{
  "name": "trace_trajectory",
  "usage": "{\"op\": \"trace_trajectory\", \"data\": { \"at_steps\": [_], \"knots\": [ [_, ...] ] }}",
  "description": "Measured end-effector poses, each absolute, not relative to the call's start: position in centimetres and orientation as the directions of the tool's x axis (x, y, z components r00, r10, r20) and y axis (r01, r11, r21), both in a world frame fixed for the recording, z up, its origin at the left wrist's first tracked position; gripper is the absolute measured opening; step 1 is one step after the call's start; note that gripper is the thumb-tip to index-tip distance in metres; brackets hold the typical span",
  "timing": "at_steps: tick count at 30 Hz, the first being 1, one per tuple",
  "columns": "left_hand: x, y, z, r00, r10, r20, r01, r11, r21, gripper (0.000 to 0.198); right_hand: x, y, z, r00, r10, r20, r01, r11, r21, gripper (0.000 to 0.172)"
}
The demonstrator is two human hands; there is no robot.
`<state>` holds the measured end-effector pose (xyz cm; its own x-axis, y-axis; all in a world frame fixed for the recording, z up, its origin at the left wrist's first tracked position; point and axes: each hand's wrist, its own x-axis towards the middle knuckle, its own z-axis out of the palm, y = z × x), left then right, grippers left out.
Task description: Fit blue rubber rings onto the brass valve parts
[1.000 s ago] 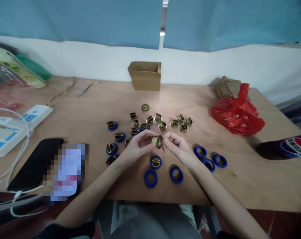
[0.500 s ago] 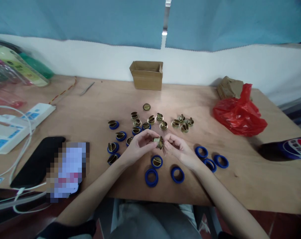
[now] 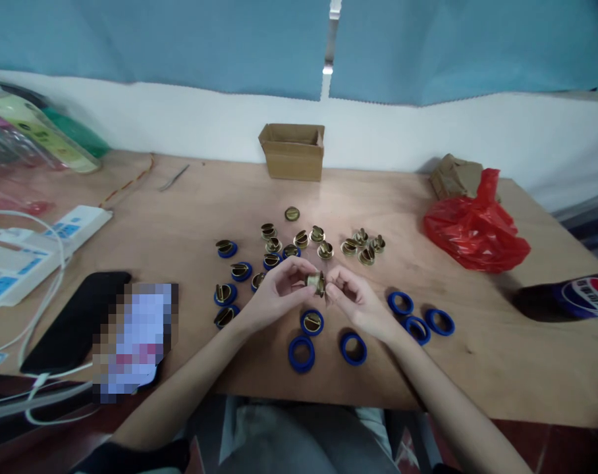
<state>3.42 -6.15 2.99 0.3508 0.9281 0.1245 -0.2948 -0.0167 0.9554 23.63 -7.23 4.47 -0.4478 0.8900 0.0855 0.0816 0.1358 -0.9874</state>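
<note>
Between thumb and fingers, my left hand [image 3: 290, 286] grips a round brass-coloured metal fitting [image 3: 315, 282] with a wide flange, held sideways above the table. Closed in a pinch at the fitting's right end is my right hand [image 3: 354, 294]; the small part under its fingertips is partly hidden. Just below them lies a similar brass fitting [image 3: 311, 322] seated in a blue ring. Two bare blue rings, a left one [image 3: 301, 354] and a right one [image 3: 353, 347], rest nearer the table's front edge. Loose brass fittings with upright flaps [image 3: 325, 250] stand beyond my hands.
Several ringed fittings [image 3: 224, 293] sit to the left, and several blue rings [image 3: 400, 303] to the right. An open cardboard box [image 3: 294, 161] stands at the back. A red plastic bag [image 3: 474, 230], a cola bottle [image 3: 570, 296], phones [image 3: 76, 322] and a power strip [image 3: 81, 224] flank the work area.
The fitting has turned slightly in my fingers and shifted a little to the right. My hands otherwise stay in nearly the same place; the objects on the table have not moved.
</note>
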Motion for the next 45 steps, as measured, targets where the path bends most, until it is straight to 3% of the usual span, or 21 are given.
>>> {"op": "trace_trajectory", "data": {
  "at_steps": [3,8,11,19,32,45],
  "knots": [
    [3.4,-6.2,3.3,0.343,0.931,0.127,-0.276,-0.030,0.961,0.020,23.2,-7.8,4.2,-0.404,0.887,0.222,0.264,0.345,-0.901,0.019],
    [3.4,-6.3,3.6,0.337,0.937,0.091,-0.267,0.002,0.964,0.016,22.2,-8.8,3.4,-0.459,0.716,0.526,0.454,0.697,-0.555,0.015],
    [3.4,-6.4,3.6,0.351,0.934,0.071,-0.280,0.032,0.960,0.016,21.9,-9.1,2.8,-0.480,0.635,0.606,0.500,0.765,-0.406,0.016],
    [3.4,-6.7,3.1,0.407,0.910,0.078,-0.345,0.074,0.936,0.015,22.0,-9.2,3.0,-0.543,0.538,0.645,0.554,0.807,-0.207,0.022],
    [3.0,-6.4,3.0,0.424,0.899,0.107,-0.315,0.036,0.949,0.016,22.2,-9.4,2.9,-0.540,0.549,0.638,0.536,0.809,-0.242,0.022],
    [3.3,-6.6,3.0,0.416,0.906,0.082,-0.313,0.058,0.948,0.019,22.2,-9.2,2.8,-0.526,0.528,0.667,0.559,0.805,-0.197,0.021]
  ]
}}
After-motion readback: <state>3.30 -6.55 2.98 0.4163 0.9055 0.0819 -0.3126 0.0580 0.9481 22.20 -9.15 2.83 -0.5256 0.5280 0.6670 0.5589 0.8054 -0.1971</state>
